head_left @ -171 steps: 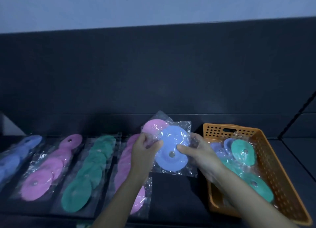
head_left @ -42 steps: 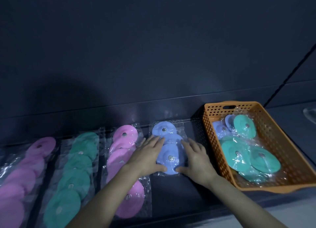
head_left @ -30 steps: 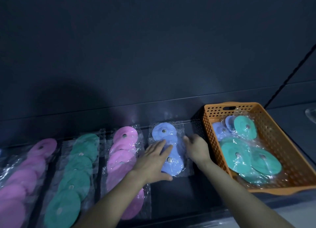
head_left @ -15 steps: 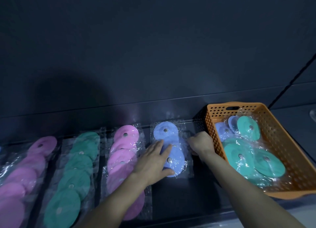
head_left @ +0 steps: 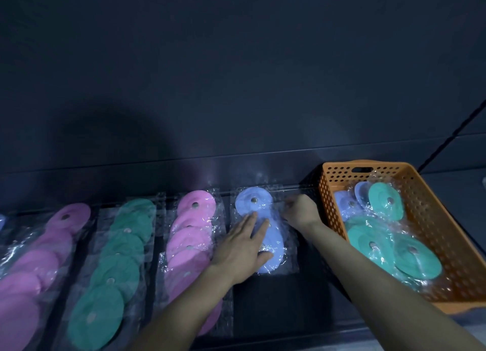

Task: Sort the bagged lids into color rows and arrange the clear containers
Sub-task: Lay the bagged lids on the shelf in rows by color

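Note:
Bagged round lids lie in rows on a dark shelf: a pink row (head_left: pixel 36 261) at the far left, a green row (head_left: pixel 113 264), a second pink row (head_left: pixel 189 235), then a short blue row (head_left: pixel 253 200). My left hand (head_left: pixel 242 248) lies flat, fingers apart, on the blue lids' bags. My right hand (head_left: pixel 298 210) is curled at the upper right edge of the blue bags, pinching the clear plastic there. An orange basket (head_left: pixel 431 219) to the right holds more bagged green lids (head_left: pixel 386 248) and blue lids (head_left: pixel 347 202). No clear containers are in view.
A dark wall rises right behind the rows. A strip of bare dark shelf (head_left: pixel 284 298) lies below the blue row, between it and the basket. The shelf's front edge runs along the bottom right. A sliver of another blue lid shows at the far left edge.
Both hands set the blue lids' bags down beside the second pink row. Since then my right hand slid up to the bags' upper right edge and curled; my left hand stayed flat on them.

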A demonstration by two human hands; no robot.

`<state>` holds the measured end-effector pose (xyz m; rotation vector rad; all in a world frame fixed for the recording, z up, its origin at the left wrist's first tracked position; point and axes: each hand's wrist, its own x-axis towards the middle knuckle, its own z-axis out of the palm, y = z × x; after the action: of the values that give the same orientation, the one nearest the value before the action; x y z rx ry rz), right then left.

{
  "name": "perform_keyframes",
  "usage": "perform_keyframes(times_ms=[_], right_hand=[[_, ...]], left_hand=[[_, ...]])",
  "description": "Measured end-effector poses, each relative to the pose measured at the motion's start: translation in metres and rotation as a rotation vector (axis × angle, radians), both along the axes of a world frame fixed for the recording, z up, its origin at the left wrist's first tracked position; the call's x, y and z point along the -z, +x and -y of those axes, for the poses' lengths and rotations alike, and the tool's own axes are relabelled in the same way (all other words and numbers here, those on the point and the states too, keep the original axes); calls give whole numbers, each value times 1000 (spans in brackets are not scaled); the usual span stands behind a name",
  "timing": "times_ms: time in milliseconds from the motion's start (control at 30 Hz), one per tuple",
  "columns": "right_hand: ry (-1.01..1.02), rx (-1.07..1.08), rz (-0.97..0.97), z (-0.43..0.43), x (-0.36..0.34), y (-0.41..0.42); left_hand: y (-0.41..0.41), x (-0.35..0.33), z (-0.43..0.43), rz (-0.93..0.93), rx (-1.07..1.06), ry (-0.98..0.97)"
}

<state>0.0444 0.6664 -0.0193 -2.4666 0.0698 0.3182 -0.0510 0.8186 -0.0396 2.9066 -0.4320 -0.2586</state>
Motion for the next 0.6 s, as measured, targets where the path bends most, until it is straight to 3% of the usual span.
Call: perform_keyframes(times_ms=[300,500,600], right_hand=[[79,22,38,7,-12,-9],[202,-42,229,33,-62,-33],[148,-49,323,69,-73,-42]], left_hand=[[-1,-2,8,10,-4,48],[2,-35,30,33,-72,-124],[4,-51,54,56,-57,-233]])
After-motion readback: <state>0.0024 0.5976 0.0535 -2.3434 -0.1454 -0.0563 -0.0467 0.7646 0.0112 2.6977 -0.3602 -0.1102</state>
